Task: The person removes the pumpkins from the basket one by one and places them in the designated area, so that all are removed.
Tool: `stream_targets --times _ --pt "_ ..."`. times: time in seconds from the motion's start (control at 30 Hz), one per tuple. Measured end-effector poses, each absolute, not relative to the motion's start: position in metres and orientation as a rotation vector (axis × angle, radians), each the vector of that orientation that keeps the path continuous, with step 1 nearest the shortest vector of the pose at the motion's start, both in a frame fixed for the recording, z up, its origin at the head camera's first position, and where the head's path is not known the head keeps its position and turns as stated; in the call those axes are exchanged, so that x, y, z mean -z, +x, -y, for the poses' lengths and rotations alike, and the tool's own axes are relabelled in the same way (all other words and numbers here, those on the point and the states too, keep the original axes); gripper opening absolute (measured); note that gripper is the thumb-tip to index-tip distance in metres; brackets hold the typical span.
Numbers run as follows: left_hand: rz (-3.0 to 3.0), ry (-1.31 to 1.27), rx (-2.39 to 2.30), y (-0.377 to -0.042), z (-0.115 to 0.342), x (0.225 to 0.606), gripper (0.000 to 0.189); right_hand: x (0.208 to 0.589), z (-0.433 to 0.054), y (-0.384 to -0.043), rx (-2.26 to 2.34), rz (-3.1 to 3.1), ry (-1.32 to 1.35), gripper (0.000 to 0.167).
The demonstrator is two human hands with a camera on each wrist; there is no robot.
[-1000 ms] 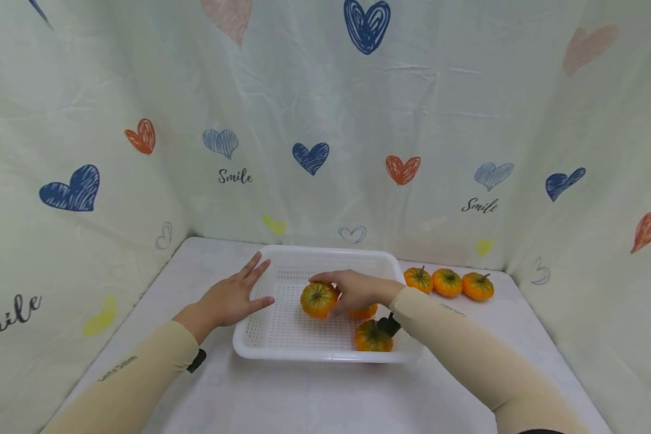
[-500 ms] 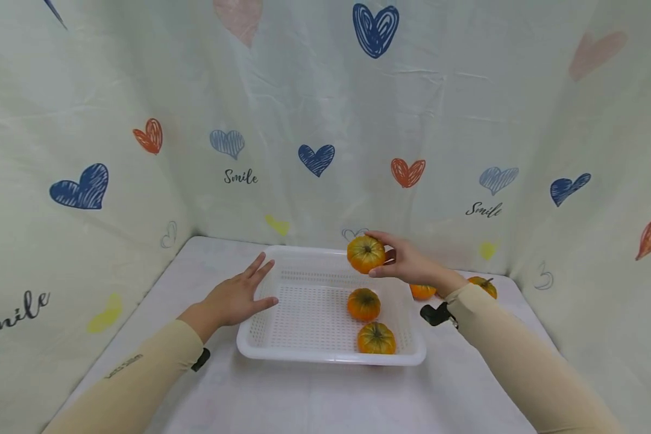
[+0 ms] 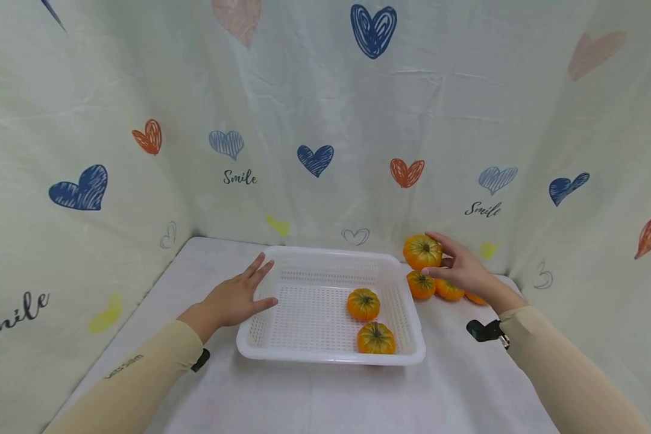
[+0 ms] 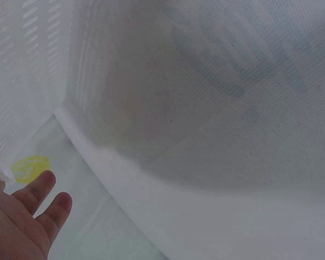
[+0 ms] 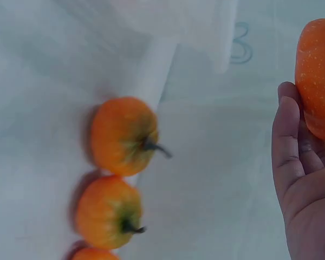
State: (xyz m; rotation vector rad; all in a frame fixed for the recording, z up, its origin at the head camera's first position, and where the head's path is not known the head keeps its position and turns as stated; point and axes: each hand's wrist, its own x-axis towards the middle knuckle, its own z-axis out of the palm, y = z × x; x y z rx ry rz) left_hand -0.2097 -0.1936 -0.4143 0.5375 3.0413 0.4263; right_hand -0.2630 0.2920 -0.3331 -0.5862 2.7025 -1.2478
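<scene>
My right hand (image 3: 461, 268) grips a small orange pumpkin (image 3: 422, 252) from its right side, raised above the row of pumpkins on the table. In the right wrist view the held pumpkin (image 5: 317, 81) is cut off by the frame's right edge. At the left end of that row sits a pumpkin (image 3: 421, 285), just below the held one. My left hand (image 3: 229, 299), fingers straight and spread, lies at the left rim of the white plastic basket (image 3: 325, 360). Inside the basket's right half are a pumpkin (image 3: 363, 304) and a nearer pumpkin (image 3: 376, 338).
Beyond the first in the row come a second pumpkin (image 3: 449, 290) and a third pumpkin (image 3: 475, 298), partly hidden by my right hand. A white cloth covers the table (image 3: 314, 398). A heart-printed curtain (image 3: 314, 205) hangs close behind and at both sides.
My right hand has lifted a pumpkin out of the basket and carried it right, over the rim, to above the row. The left hand has stayed by the basket's left rim.
</scene>
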Motion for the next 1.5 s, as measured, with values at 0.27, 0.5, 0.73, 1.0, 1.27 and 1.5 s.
stream_targets --times 0.27,0.5,0.73,1.0,1.27,1.5 --pt "-3.040 0.527 -0.434 -0.210 0.193 0.415 0.087 0.364 -0.327 -0.255 1.218 -2.730 -0.434 0.090" --pt "-3.042 0.535 -0.440 -0.210 0.193 0.416 0.085 0.400 -0.343 -0.241 1.105 -2.781 -0.296 0.095" --pt "-3.041 0.517 -0.428 -0.209 0.193 0.417 0.087 0.429 -0.351 -0.234 1.092 -2.731 -0.255 0.093" --pt "-3.043 0.529 -0.438 -0.210 0.192 0.417 0.085 0.457 -0.348 -0.228 1.082 -2.683 -0.211 0.093" --pt "-3.035 0.518 -0.418 -0.211 0.191 0.415 0.086 0.468 -0.344 -0.223 1.096 -2.664 -0.148 0.094" --pt "-3.034 0.488 -0.418 -0.211 0.191 0.416 0.088 0.472 -0.342 -0.225 1.076 -2.687 -0.115 0.097"
